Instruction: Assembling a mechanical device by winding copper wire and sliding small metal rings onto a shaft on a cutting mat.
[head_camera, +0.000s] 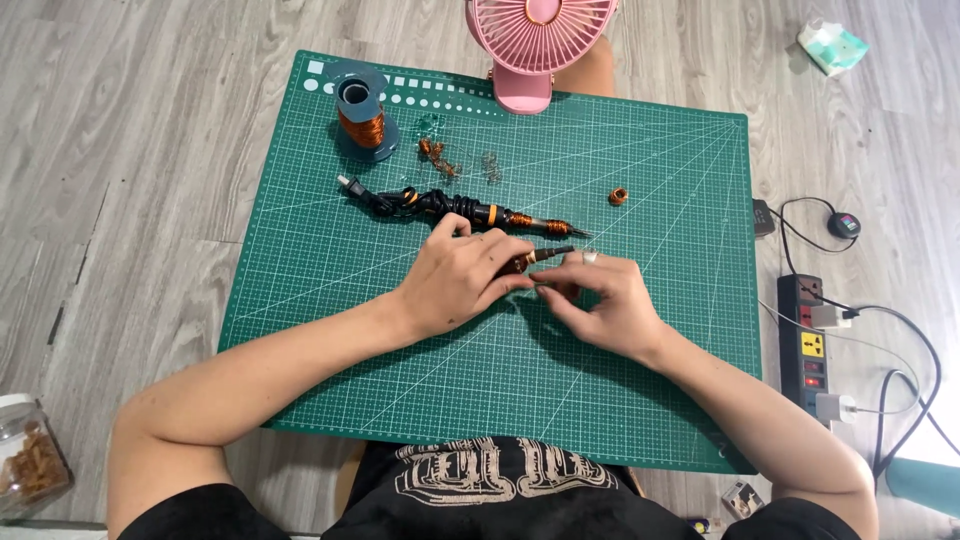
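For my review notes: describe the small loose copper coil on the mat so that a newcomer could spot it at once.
Start at the green cutting mat and find the pink fan at its far edge. Below and to the right of the fan's base, a tiny copper coil lies alone on the mat. Unlike the big copper wire spool at the far-left corner, it is ring-sized and has no holder.
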